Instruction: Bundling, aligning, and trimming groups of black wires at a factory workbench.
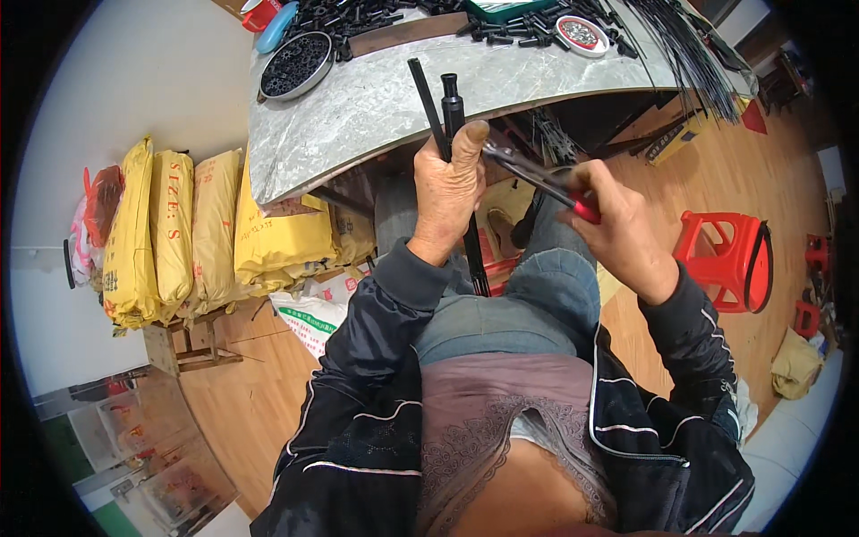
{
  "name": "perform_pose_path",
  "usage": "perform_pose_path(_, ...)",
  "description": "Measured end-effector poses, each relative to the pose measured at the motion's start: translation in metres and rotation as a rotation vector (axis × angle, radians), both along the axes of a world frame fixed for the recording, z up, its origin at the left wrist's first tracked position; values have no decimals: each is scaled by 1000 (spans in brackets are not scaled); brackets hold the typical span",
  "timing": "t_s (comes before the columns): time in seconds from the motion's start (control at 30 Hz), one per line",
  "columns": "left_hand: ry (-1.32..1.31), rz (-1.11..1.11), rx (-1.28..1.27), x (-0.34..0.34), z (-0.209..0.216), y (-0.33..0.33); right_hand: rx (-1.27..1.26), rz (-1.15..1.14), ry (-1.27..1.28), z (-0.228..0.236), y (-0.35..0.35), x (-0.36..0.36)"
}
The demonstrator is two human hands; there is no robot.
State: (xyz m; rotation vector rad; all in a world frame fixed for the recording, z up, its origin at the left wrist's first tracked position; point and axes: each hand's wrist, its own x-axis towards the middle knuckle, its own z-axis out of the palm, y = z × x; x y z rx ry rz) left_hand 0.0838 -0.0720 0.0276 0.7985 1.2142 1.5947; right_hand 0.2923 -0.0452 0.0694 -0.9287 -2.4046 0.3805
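My left hand [445, 199] is closed around black rods, its thumb pointing up. Out of the top of that fist stand a thin black rod [426, 100] and a thicker black tube [454, 115] with a flared cap-like end. Below the fist, the black lengths run down between my knees. My right hand [622, 224] grips pliers [535, 175] with red handles. The metal jaws of the pliers are close beside my left thumb; whether they bite on anything I cannot tell.
Ahead is a grey marble-patterned table [358, 116] bearing many black fittings, a bowl of small black rings [297, 66] and a white dish of small metal parts [582, 36]. Thin black rods [684, 54] overhang its right. Yellow sacks [174, 233] line the left; a red stool [727, 259] stands right.
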Motion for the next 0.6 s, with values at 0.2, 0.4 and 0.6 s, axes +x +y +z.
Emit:
perform_pose_path(0.2, -38, -105, -33, 4, 12, -4, -1892, 368, 501, 1, 5, 7)
perform_pose_path(0.4, 31, -90, 18, -1, 17, -1, -917, 370, -232, 9, 18, 11)
perform_pose_path(0.6, -19, -119, 62, -8, 7, 0, -1578, 210, 352, -5, 8, 20)
